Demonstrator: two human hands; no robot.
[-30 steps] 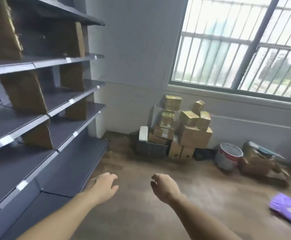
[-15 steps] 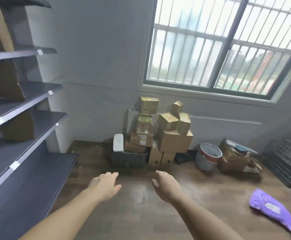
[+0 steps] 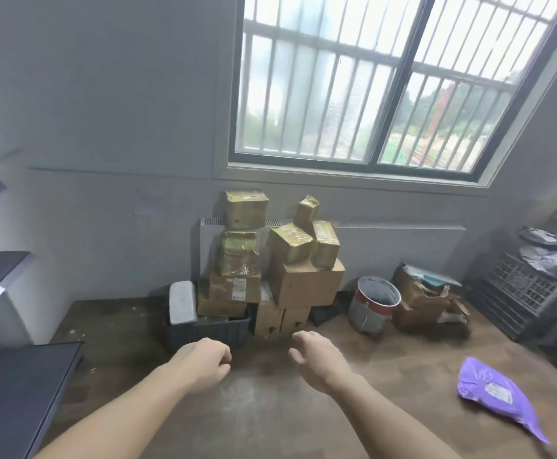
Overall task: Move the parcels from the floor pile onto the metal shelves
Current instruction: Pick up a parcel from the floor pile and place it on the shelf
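Here's the parcel pile (image 3: 270, 270), stacked against the far wall under the window (image 3: 386, 84), right at the floor's far edge. Taped yellow-wrapped boxes sit on top, one (image 3: 245, 209) at the very peak on the left column, plain brown cartons below, the biggest brown carton (image 3: 307, 286) on the right side of the stack. The left column rests in a dark plastic crate (image 3: 209, 329), with a grey block (image 3: 181, 302) leaning at the crate's left end.

Both hands are out in front, above the floor (image 3: 270, 402), short of the pile and touching nothing. The left hand (image 3: 202, 359) is loosely curled, fingers tucked in, holding nothing. The right hand (image 3: 317, 354) is relaxed, fingers slightly spread and bent, also empty.

The metal shelves (image 3: 15, 379) run along the left edge of view, dark boards, well apart from the pile.

To the right of the pile stands a paint bucket (image 3: 373, 303), then a torn open cardboard box (image 3: 426, 299), then a black lattice crate (image 3: 522, 299) with dark bags on top. A purple mailer bag (image 3: 499, 395) lies alone on the floor near the right edge.
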